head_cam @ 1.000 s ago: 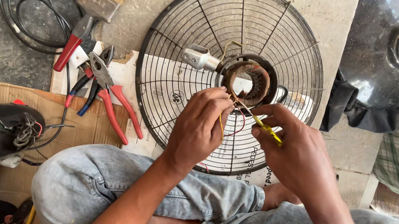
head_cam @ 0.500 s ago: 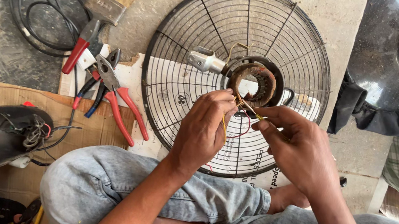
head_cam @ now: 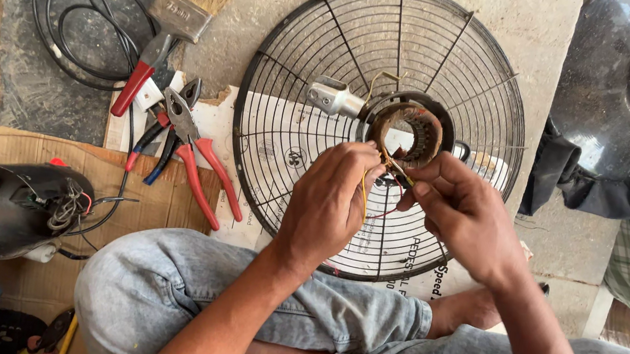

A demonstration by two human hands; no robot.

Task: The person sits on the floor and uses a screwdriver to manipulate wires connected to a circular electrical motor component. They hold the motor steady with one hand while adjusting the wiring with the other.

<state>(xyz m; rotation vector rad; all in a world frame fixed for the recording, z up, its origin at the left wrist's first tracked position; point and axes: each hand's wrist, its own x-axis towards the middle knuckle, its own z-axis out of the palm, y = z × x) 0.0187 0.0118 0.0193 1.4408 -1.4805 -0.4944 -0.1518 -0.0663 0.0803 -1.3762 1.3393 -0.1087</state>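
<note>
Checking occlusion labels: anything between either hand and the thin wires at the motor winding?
Nothing visible. The left hand and the right hand both already pinch the thin yellow and red wires beside the round copper-wound motor core on the black wire fan guard. The red-handled pliers lie off to the left.
</note>
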